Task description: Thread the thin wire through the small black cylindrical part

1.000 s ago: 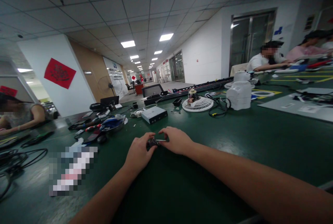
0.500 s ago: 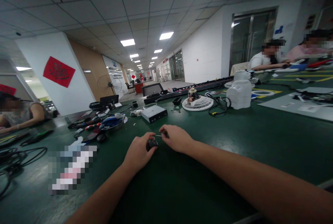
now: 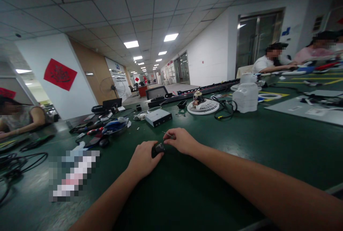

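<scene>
Pointing up-left, a thin rod (image 3: 167, 134) slants from the right hand (image 3: 180, 141).

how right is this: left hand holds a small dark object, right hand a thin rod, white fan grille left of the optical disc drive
Wrong side: the head view shows the white fan grille right of the optical disc drive. The left hand holds a small dark object, the right hand a thin rod.

dark part (image 3: 160, 147): partly covered, left fingers (image 3: 157, 158) | thin rod (image 3: 166, 133): end hidden, right fingers (image 3: 174, 131) | cables (image 3: 15, 173): cut off left
</scene>
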`<act>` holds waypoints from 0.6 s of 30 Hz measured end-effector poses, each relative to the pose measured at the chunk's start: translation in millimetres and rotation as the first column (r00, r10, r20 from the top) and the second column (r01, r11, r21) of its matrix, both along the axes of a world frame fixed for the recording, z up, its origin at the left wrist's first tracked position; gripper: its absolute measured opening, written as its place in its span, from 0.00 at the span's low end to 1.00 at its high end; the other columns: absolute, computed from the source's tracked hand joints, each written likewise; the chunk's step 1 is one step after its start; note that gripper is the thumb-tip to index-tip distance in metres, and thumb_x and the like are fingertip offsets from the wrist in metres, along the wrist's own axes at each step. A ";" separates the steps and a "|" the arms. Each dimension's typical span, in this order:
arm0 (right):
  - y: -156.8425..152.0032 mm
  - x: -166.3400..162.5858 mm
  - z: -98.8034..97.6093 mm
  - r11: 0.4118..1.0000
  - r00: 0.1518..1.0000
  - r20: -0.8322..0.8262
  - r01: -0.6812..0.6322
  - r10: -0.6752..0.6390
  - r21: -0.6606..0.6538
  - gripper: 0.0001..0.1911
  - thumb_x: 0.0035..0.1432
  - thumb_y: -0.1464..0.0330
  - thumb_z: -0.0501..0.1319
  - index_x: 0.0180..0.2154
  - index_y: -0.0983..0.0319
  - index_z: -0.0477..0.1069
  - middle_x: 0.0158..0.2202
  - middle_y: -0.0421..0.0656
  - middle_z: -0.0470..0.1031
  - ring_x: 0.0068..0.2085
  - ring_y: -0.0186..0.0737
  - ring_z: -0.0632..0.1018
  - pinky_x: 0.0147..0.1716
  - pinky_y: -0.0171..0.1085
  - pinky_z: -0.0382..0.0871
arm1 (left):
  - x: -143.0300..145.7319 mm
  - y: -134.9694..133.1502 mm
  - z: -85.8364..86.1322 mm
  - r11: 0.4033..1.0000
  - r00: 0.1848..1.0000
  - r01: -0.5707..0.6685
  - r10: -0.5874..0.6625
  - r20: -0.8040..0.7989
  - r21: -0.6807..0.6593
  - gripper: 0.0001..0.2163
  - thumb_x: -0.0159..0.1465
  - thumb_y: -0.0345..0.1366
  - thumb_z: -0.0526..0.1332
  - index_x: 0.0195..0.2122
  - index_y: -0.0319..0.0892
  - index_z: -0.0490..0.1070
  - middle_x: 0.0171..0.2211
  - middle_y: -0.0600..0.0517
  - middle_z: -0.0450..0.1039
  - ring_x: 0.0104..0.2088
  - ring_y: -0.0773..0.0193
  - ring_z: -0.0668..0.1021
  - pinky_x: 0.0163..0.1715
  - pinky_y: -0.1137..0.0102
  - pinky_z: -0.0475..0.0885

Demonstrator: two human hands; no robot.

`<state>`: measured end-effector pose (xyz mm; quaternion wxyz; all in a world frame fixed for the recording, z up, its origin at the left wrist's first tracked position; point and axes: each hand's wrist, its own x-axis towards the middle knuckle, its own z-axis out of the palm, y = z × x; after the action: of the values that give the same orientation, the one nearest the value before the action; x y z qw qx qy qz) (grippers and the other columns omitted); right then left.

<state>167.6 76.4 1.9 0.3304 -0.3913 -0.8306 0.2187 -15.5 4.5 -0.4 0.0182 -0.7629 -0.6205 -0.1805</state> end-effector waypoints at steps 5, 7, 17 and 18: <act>-4.4 1.8 3.9 0.998 0.998 0.022 -0.066 0.066 -0.017 0.09 0.55 0.68 0.63 0.38 0.59 0.80 0.36 0.41 0.81 0.37 0.39 0.78 0.37 0.35 0.67 | 3.1 -4.3 7.5 1.000 0.999 0.025 -0.025 -0.032 -0.013 0.12 0.62 0.45 0.58 0.43 0.47 0.74 0.40 0.51 0.76 0.42 0.55 0.75 0.44 0.61 0.66; -4.7 1.9 3.4 0.997 0.997 0.023 -0.069 0.069 -0.025 0.09 0.55 0.68 0.63 0.39 0.60 0.80 0.37 0.41 0.81 0.37 0.39 0.78 0.37 0.35 0.68 | 5.3 -6.1 9.0 1.000 0.999 0.026 -0.025 -0.022 0.016 0.13 0.62 0.46 0.58 0.43 0.47 0.74 0.39 0.51 0.76 0.41 0.55 0.75 0.43 0.61 0.66; -5.7 1.4 6.5 0.991 0.989 -0.077 -0.130 0.129 -0.009 0.05 0.52 0.72 0.65 0.33 0.62 0.79 0.30 0.39 0.78 0.30 0.33 0.73 0.30 0.33 0.63 | 4.9 -8.0 6.8 0.983 0.997 0.072 -0.075 0.010 0.168 0.11 0.61 0.43 0.61 0.43 0.45 0.73 0.36 0.50 0.76 0.39 0.55 0.75 0.40 0.62 0.67; -5.8 1.2 6.3 0.992 0.989 -0.080 -0.128 0.127 -0.009 0.04 0.51 0.72 0.65 0.32 0.62 0.78 0.29 0.39 0.77 0.30 0.33 0.73 0.30 0.32 0.63 | 4.4 -7.7 6.2 0.981 0.996 0.082 -0.085 0.013 0.175 0.11 0.61 0.41 0.61 0.43 0.45 0.73 0.37 0.50 0.76 0.39 0.56 0.75 0.40 0.62 0.67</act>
<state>168.8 70.5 8.2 0.3455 -0.3308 -0.8386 0.2607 -11.1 -3.2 5.8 0.0711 -0.7819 -0.5700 -0.2423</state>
